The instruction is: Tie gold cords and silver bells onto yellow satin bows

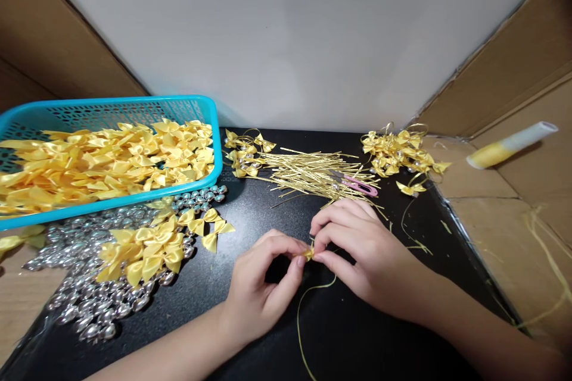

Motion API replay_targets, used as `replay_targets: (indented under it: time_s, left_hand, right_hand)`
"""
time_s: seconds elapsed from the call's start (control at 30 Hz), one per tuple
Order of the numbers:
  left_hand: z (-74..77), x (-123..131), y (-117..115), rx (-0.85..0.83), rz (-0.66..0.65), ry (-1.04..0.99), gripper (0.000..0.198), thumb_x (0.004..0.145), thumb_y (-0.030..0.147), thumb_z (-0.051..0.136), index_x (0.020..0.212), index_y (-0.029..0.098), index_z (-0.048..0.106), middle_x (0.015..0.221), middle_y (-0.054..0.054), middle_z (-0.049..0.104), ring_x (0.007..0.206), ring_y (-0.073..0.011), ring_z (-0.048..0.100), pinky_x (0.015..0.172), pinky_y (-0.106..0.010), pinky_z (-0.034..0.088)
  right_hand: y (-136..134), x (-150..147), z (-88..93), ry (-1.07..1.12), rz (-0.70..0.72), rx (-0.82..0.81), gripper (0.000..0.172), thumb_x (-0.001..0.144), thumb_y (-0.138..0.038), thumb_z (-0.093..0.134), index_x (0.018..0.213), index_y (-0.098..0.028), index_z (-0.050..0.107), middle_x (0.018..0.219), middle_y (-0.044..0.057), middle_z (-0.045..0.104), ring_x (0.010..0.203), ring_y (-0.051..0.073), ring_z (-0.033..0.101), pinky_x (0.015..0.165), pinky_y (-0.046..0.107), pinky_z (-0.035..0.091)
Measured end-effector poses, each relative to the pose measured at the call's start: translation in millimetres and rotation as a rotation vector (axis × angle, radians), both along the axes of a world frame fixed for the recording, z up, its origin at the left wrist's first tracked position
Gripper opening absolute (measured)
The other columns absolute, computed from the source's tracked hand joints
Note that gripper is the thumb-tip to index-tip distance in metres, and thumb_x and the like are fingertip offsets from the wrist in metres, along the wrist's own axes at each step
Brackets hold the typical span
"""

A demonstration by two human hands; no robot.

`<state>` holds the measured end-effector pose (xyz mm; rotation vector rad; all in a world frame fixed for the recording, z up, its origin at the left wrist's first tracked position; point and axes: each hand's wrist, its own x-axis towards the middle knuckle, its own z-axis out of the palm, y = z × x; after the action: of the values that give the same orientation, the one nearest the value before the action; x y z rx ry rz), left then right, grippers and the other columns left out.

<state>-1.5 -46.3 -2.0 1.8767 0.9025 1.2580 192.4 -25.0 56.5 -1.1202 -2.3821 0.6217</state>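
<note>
Over the middle of the black table (pixel 214 321), my left hand (pixel 268 286) pinches a small yellow ribbon bow (pixel 309 253) between thumb and fingertips. My right hand (pixel 357 244) meets it from the other side, its thumb and fingers closed on the same bow. Most of the bow is covered by the fingertips. A thin yellow string (pixel 300 315) curves down from beneath the hands toward the near edge. Just beyond the right hand lies a pile of gold twist ties (pixel 308 172), with pink-handled snips (pixel 360 186) resting on it.
A turquoise basket (pixel 214 137) full of yellow bows stands at left. In front lie silver beads (pixel 111 297) with loose bows (pixel 152 247) on top. Finished-looking bows with beads (pixel 397 152) are heaped at back right. A yellow-and-white tube (pixel 512 146) leans by the cardboard wall (pixel 527 30).
</note>
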Motion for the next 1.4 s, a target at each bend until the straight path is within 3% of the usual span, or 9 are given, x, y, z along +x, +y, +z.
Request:
replay_targets:
  time_s: [0.27,0.57,0.73,0.9,1.0,1.13,1.3,1.4]
  left_hand:
    - [3.2,0,1,-0.009,0.007,0.019,0.026,0.082,-0.002,0.058,0.095,0.02,0.06,0.085,-0.003,0.071,0.079,-0.015,0.067,0.071,-0.027,0.054]
    - [9.1,-1,6,0.12,-0.001,0.031,0.026,0.079,-0.003,0.06,0.09,0.02,0.061,0.088,-0.005,0.075,0.075,-0.0158,0.068,0.067,-0.028,0.055]
    - [8.6,-3,7,0.171,-0.025,0.062,0.025,0.078,-0.004,0.059,0.087,0.019,0.062,0.091,-0.007,0.074,0.076,-0.016,0.067,0.069,-0.03,0.054]
    - [6.5,-2,6,0.183,-0.021,0.065,0.024,0.08,-0.004,0.058,0.086,0.019,0.062,0.088,-0.005,0.07,0.078,-0.0153,0.065,0.07,-0.028,0.052]
    - [4.7,-2,5,0.052,-0.029,-0.021,0.016,0.083,0.004,0.056,0.09,0.018,0.06,0.093,-0.007,0.067,0.084,-0.0166,0.064,0.074,-0.029,0.051]
    - [3.6,0,4,-0.318,-0.112,-0.251,0.016,0.089,0.027,0.058,0.103,0.02,0.054,0.094,-0.006,0.063,0.088,-0.0179,0.061,0.075,-0.028,0.051]
    - [3.6,5,6,-0.609,-0.207,-0.34,0.017,0.087,0.019,0.065,0.099,0.021,0.054,0.082,0.001,0.062,0.073,-0.0096,0.059,0.068,-0.02,0.048]
    - [1.7,6,9,-0.715,-0.175,-0.411,0.015,0.085,0.02,0.067,0.094,0.02,0.055,0.083,0.001,0.062,0.072,-0.0087,0.057,0.066,-0.019,0.048]
  right_hand:
    - [1,0,3.9,-0.033,-0.001,-0.06,0.014,0.092,-0.009,0.052,0.083,-0.019,0.054,0.097,0.003,0.061,0.093,0.018,0.053,0.085,0.036,0.038]
    - [2,6,11.3,0.044,0.026,-0.167,0.01,0.09,-0.012,0.058,0.088,-0.02,0.053,0.101,0.001,0.06,0.096,0.016,0.054,0.089,0.034,0.04]
    - [5,8,5.1,0.083,0.041,-0.092,0.027,0.079,-0.015,0.073,0.099,-0.02,0.057,0.098,0.0,0.067,0.093,0.016,0.06,0.086,0.033,0.041]
    - [8,7,-5.1,0.18,0.082,-0.016,0.01,0.084,-0.01,0.066,0.083,-0.018,0.06,0.084,0.0,0.068,0.079,0.013,0.063,0.078,0.029,0.043]
    - [9,7,-5.4,0.233,0.092,-0.011,0.011,0.084,-0.009,0.066,0.08,-0.017,0.06,0.082,0.002,0.068,0.076,0.013,0.063,0.075,0.028,0.044]
    - [10,7,-5.3,0.236,0.113,-0.013,0.011,0.084,-0.009,0.067,0.079,-0.017,0.061,0.081,0.0,0.069,0.077,0.013,0.065,0.077,0.029,0.045]
    - [12,6,-10.8,0.212,0.145,-0.013,0.009,0.084,-0.012,0.068,0.079,-0.019,0.063,0.083,0.0,0.073,0.081,0.015,0.067,0.081,0.033,0.046]
    - [16,8,-9.1,0.194,0.016,0.059,0.004,0.083,-0.016,0.069,0.084,-0.019,0.066,0.097,0.004,0.074,0.092,0.019,0.066,0.087,0.037,0.047]
